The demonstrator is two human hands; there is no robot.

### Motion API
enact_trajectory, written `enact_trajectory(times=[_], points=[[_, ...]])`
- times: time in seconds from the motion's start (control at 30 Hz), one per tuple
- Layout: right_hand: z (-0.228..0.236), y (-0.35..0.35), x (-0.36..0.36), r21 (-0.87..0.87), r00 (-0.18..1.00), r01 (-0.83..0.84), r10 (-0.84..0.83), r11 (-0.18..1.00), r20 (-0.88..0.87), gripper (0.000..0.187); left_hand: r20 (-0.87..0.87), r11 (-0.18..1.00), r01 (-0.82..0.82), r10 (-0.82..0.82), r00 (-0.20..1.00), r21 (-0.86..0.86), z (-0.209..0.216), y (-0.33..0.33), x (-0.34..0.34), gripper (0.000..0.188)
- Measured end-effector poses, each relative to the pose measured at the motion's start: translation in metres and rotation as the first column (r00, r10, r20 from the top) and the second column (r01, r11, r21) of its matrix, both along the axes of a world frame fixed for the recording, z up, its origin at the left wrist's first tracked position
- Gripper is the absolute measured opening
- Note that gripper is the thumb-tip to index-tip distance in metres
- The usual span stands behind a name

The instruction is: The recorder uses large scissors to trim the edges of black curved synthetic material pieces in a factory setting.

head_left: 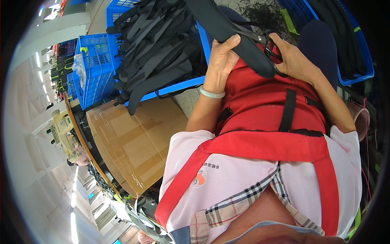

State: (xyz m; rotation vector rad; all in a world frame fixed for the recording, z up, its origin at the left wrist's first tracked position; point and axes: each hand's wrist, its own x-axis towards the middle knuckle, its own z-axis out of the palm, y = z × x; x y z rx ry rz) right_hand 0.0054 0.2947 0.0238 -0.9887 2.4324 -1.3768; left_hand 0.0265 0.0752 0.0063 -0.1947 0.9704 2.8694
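Note:
A long black padded strip [256, 60] with a rounded end lies slantwise above my lap, over the red apron [260, 110]. My left hand [222, 57] grips its edge, the thumb on top and the other fingers hidden beneath. In my right hand [295, 60] is a pair of scissors [256, 37], its dark handles within my fingers. The blades point away to the left and lie against the strip's far edge; whether they are parted is too small to tell.
A blue crate [178, 84] heaped with similar black strips [156, 53] stands at the left. Beyond my lap lies a tangle of black trimmings [262, 14]. Another blue crate [358, 78] with black pieces is at the right. A cardboard box [134, 140] sits by my left elbow.

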Motion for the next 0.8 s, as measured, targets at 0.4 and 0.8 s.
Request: enact_trajectory(times=[0.4, 0.8], points=[[0.017, 0.002, 0.0, 0.162, 0.971, -0.018, -0.021, 0.987, 0.237, 0.043, 0.0, 1.0, -0.004, 0.004, 1.0, 0.028, -0.002, -0.002, 0.001, 0.026], [-0.012, -0.002, -0.002, 0.202, 0.994, 0.016, -0.036, 0.979, 0.099, 0.034, -0.014, 0.999, 0.001, 0.0, 1.0, 0.032, -0.006, 0.003, 0.002, 0.022]])
